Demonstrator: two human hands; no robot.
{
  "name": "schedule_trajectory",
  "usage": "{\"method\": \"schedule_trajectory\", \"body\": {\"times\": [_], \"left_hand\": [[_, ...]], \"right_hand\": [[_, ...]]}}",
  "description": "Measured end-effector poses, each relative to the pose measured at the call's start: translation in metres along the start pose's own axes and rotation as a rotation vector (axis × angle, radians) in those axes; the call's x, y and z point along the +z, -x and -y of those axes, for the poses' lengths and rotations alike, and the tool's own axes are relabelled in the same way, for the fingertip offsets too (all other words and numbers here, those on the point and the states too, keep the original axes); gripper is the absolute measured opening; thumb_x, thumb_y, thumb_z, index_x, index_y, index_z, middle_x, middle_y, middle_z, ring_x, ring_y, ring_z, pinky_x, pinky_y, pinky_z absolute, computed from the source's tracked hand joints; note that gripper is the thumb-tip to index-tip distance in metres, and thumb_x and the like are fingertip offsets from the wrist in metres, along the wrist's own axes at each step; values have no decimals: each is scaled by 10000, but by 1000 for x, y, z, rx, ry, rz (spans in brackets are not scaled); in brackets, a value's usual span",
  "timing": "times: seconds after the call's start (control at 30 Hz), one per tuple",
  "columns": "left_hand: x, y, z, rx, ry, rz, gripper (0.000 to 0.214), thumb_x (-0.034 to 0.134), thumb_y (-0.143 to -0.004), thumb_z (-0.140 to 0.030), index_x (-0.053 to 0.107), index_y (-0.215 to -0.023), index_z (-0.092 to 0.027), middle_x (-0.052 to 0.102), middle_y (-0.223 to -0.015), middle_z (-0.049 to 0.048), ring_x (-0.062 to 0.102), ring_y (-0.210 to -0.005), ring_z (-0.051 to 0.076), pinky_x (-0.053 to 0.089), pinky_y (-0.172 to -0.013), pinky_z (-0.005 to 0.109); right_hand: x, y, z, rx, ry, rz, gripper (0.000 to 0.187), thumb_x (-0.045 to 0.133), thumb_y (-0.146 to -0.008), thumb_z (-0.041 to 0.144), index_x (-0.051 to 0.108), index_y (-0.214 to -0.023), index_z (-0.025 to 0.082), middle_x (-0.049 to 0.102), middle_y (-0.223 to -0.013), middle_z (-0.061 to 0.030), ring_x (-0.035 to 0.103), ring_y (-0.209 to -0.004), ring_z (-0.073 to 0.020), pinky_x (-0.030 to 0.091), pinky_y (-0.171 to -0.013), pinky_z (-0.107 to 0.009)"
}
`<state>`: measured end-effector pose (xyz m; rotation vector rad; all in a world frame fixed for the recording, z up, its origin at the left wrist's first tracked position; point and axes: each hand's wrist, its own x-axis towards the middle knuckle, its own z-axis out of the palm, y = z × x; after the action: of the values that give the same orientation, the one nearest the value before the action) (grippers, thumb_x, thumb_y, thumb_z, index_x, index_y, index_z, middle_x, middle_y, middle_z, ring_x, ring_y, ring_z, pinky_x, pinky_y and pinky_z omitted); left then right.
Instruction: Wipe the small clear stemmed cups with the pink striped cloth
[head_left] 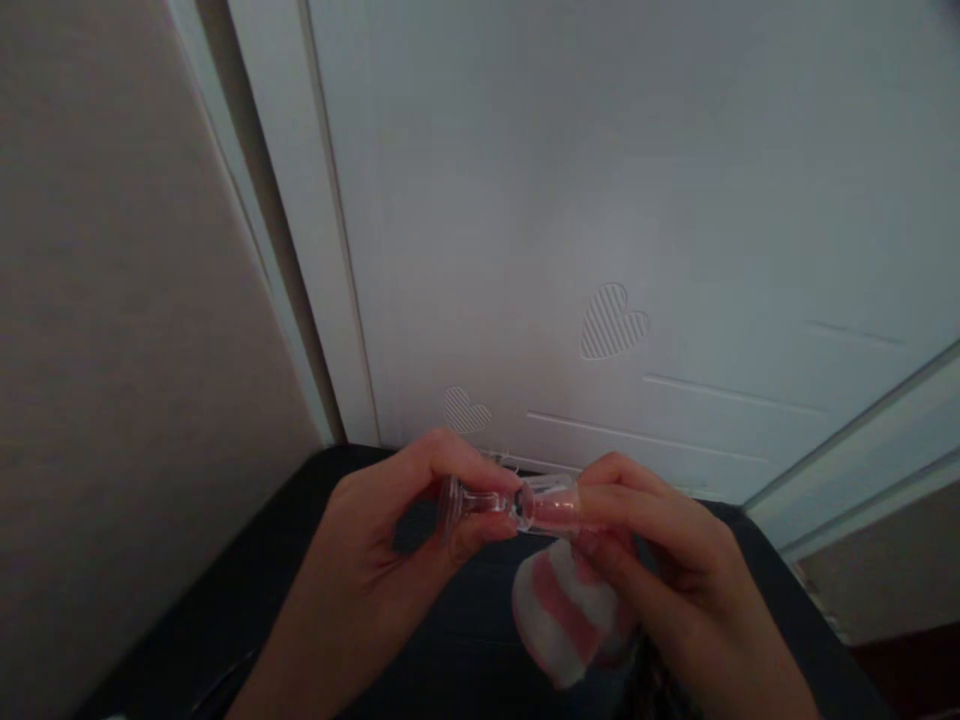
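Note:
A small clear stemmed glass (550, 500) lies sideways between my two hands, its round foot to the left and its bowl to the right. My left hand (420, 510) pinches the stem between thumb and forefinger. At the bowl end, my right hand (652, 540) is closed, its fingers covering the rim. From these fingers hangs a pink-and-white striped cloth (562, 610). Pink shows through the clear bowl; whether cloth is inside it or behind it I cannot tell.
A dark surface (465, 650) lies beneath my hands. Straight ahead stands a white panel (510, 250) with engraved hearts and lines. On the left is a plain wall (135, 330), and a pale frame edge (885, 450) runs along the right.

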<state>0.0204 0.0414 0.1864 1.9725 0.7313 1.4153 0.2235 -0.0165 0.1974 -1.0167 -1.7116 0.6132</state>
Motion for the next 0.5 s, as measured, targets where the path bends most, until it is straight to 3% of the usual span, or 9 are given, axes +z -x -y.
{"method": "schedule_trajectory", "body": {"times": [0.17, 0.3, 0.37, 0.43, 0.5], "left_hand": [[2, -4, 6, -31, -31, 15, 86, 758, -871, -225, 734, -870, -308, 715, -747, -83, 663, -658, 94, 481, -603, 168], [5, -5, 6, -63, -70, -11, 67, 751, -868, -236, 727, -846, -295, 707, -714, -88, 656, -626, 88, 467, -584, 166], [7, -5, 4, -67, -79, -5, 64, 762, -854, -237, 730, -829, -287, 715, -698, -88, 653, -607, 88, 461, -576, 169], [9, -6, 3, -81, -79, 9, 61, 772, -839, -234, 737, -821, -280, 719, -680, -84, 649, -590, 90, 460, -567, 171], [11, -7, 3, -99, -70, 13, 60, 779, -827, -228, 745, -817, -276, 715, -663, -80, 646, -581, 93, 458, -556, 171]], "right_hand": [[-10, -2, -12, -4, 143, 16, 369, 576, -975, 147, 766, -1123, 426, 659, -851, 34, 650, -726, -97, 483, -630, -193], [-17, 1, -20, 127, 335, -273, 279, 628, -956, 226, 754, -1128, 406, 757, -1012, 40, 708, -890, -124, 513, -746, -206], [-17, 2, -19, 123, 377, -381, 292, 634, -958, 257, 722, -1184, 420, 762, -1126, 51, 707, -986, -134, 517, -800, -209], [-12, 2, -14, 54, 381, -354, 301, 616, -969, 247, 709, -1197, 419, 755, -1119, 55, 707, -963, -119, 523, -779, -192], [-6, 0, -9, -55, 377, -236, 300, 601, -971, 211, 717, -1183, 391, 731, -1019, 43, 702, -867, -96, 526, -708, -164]]}}
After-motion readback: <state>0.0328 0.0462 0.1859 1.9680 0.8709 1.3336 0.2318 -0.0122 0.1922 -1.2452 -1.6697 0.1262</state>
